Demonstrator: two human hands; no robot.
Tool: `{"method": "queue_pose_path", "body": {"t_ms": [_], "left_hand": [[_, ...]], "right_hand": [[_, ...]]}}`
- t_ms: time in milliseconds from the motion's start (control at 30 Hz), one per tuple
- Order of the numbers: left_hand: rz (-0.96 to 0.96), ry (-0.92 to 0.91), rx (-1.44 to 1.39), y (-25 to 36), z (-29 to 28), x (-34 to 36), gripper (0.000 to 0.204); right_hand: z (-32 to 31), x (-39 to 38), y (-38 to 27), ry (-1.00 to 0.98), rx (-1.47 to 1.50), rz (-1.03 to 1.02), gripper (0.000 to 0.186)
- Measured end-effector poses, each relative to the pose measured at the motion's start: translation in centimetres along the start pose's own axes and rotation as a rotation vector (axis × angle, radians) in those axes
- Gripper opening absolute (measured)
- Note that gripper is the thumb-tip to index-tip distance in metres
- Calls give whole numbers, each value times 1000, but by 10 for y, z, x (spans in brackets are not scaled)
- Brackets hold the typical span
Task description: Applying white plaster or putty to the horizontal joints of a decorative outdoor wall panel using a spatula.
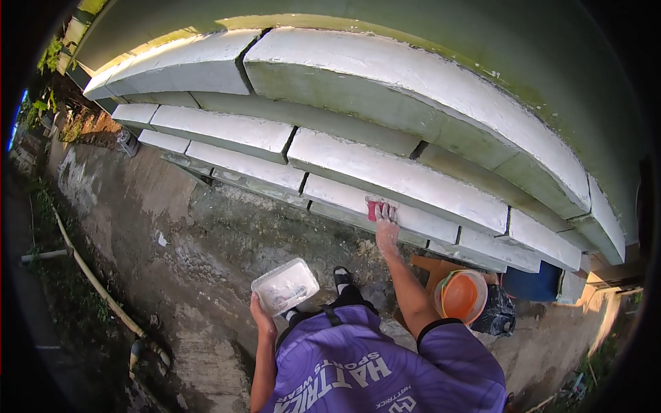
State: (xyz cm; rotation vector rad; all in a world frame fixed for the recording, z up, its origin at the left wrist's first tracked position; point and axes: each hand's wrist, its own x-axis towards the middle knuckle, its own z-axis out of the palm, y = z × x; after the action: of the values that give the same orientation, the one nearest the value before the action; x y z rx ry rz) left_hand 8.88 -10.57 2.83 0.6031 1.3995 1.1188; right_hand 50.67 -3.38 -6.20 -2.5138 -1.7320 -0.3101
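My left hand (262,313) is closed on the near left edge of a shallow white plastic tray (308,274), held level at waist height. White paste with greyish smears lies in the tray. My right hand (387,226), its fingers dusted with white, presses a red sponge (372,210) against the lowest ledge (420,221) of a stepped wall. This ledge is coated white on its top face. Above it run a middle ledge (406,176) and a deeper upper ledge (385,62), both white on top, with greenish-grey undersides and dark gaps between sections.
An orange bucket (461,297) stands right of my right arm, next to a black plastic bag (497,311) and a blue container (531,281). A pipe (93,275) crosses the ground at left. A small can (127,142) sits near the ledges' left end. The concrete floor (200,275) is rough and stained.
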Motion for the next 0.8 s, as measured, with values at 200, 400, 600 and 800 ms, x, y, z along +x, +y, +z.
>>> {"method": "queue_pose_path", "body": {"t_ms": [200, 400, 600, 800], "left_hand": [[5, 10, -33, -4, -11, -2, 51], [31, 24, 2, 2, -8, 0, 50], [20, 60, -8, -1, -6, 0, 48], [17, 29, -52, 2, -9, 2, 47]], "right_hand": [[-31, -28, -28, -196, 71, 70, 47], [-42, 11, 9, -516, 99, 270, 39], [-23, -21, -9, 92, -84, 68, 29], [-65, -12, 12, -183, 99, 211, 28]]}}
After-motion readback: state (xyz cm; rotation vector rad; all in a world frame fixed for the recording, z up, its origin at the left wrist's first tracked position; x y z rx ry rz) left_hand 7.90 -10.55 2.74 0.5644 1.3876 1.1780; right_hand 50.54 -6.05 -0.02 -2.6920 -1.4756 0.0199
